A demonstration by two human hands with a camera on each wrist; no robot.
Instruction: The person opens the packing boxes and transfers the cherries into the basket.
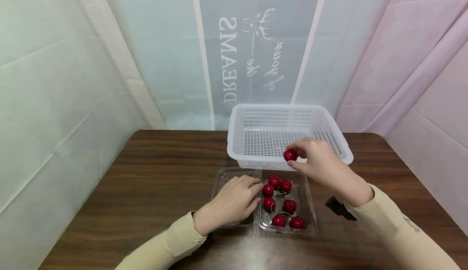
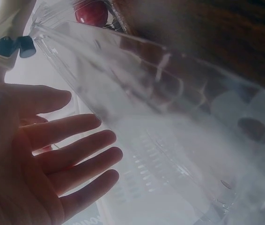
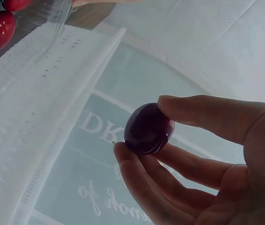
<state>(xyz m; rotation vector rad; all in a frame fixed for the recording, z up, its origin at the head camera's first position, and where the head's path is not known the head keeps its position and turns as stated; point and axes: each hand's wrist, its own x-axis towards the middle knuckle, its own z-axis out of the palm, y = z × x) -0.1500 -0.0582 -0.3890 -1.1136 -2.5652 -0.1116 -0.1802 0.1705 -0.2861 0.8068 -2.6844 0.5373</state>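
Between thumb and fingers, my right hand [image 1: 319,160] pinches a dark red cherry [image 1: 290,155] over the near rim of the white plastic basket [image 1: 235,140]. The right wrist view shows that cherry [image 3: 149,129] close up, glossy and round. My left hand [image 1: 234,199] lies over the lid half of a clear hinged box [image 1: 312,217], its fingertips near the hinge. In the left wrist view the fingers of the left hand [image 2: 71,145] are extended beside the clear plastic. Several red cherries [image 1: 289,206], some with green stems, lie in the box's right half.
The basket, with slotted walls and floor, stands at the back of the dark wooden table [image 1: 157,172], just behind the clear box. A printed cloth [image 1: 256,58] hangs behind the table, with pale cloth at both sides. A black wrist strap piece [image 1: 340,208] shows by the right sleeve.
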